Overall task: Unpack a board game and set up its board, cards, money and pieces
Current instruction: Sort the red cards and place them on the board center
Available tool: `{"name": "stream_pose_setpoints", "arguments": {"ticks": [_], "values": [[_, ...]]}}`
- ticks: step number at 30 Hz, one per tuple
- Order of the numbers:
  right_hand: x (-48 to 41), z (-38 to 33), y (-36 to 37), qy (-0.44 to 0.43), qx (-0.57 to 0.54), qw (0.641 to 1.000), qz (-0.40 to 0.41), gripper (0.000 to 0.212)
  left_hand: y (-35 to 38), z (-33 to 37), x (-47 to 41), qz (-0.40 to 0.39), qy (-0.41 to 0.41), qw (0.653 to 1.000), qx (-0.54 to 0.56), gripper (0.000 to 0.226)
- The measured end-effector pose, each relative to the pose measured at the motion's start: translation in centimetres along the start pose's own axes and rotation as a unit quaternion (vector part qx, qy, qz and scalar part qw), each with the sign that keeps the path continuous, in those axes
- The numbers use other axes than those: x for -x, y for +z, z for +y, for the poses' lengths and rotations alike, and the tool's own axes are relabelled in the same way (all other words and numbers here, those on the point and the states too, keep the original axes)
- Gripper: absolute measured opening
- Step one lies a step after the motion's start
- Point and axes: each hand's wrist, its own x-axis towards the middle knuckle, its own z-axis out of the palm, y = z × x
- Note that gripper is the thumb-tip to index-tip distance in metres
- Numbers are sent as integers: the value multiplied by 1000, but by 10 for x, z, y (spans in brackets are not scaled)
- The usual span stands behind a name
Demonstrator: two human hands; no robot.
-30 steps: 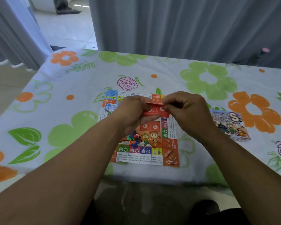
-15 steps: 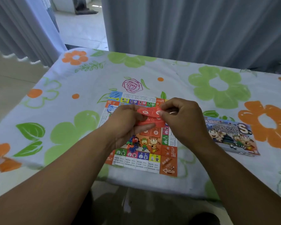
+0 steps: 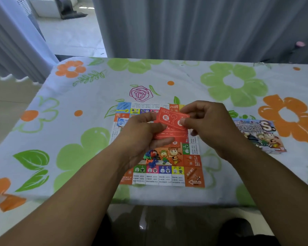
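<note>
The square paper game board [image 3: 174, 176] lies flat near the table's front edge, with coloured spaces round its rim. Above its middle my left hand [image 3: 140, 137] holds a small stack of red cards [image 3: 174, 134]. My right hand [image 3: 210, 125] pinches the top red card [image 3: 171, 118], which shows a white question mark and is lifted and slanted off the stack. A little heap of coloured plastic pieces [image 3: 152, 158] sits on the board just below my left hand. The game's box [image 3: 260, 135] lies flat to the right of the board.
A white tablecloth [image 3: 78, 132] with green and orange flowers covers the table. Grey curtains [image 3: 194, 27] hang close behind its far edge. The tiled floor shows at the far left. The table's front edge runs just beneath the board.
My right hand has drawn the top red card up and away from the stack, so its face now shows. Both hands stay over the board's middle.
</note>
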Motion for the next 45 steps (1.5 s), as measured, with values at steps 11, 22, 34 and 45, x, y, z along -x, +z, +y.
{"name": "stream_pose_setpoints", "arguments": {"ticks": [11, 22, 34, 45], "values": [[22, -2, -3, -12, 13, 1000, 1, 17, 0, -8, 14, -19, -31, 999, 26, 10], [12, -6, -3, -40, 45, 998, 18, 24, -4, -2, 16, -5, -10, 999, 30, 20], [-8, 3, -12, 1, 37, 999, 13, 16, -2, 1, -8, 4, -11, 999, -33, 18], [-20, 15, -13, 38, 5, 999, -24, 10, -3, -3, -11, -9, -34, 998, -48, 18]]}}
